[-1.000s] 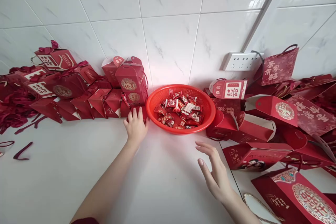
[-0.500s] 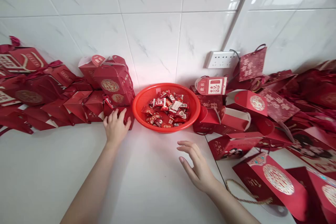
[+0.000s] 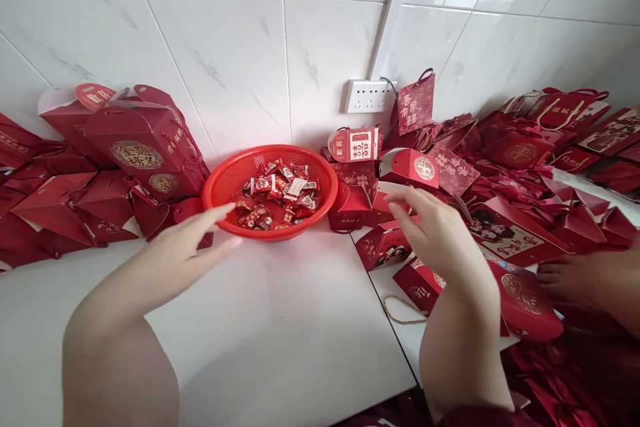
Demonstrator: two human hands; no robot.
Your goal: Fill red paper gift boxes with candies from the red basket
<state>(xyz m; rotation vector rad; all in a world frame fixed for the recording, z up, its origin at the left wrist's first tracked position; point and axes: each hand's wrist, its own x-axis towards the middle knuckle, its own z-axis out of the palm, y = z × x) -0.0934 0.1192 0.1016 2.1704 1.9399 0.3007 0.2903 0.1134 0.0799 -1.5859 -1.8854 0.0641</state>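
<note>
My left hand is in front of the red plastic basket, its fingers stretched out and nothing in them. Inside the basket lies a heap of small wrapped candies, mostly red. My right hand hovers over the red gift boxes on the right, fingers reaching forward and apart, with no held thing visible. Just beyond its fingertips is an open red box; whether they touch is unclear. A red box with a couple's picture lies below that hand.
Red boxes stand stacked at the left against the tiled wall. A power socket sits above the right-hand pile. Another person's blurred hand is beside a red box at right. A rope handle lies on the white table.
The view has swung right. My left hand has left the boxes on the left; my right hand has moved forward over the right-hand boxes. Another person's hand has appeared at the right.
</note>
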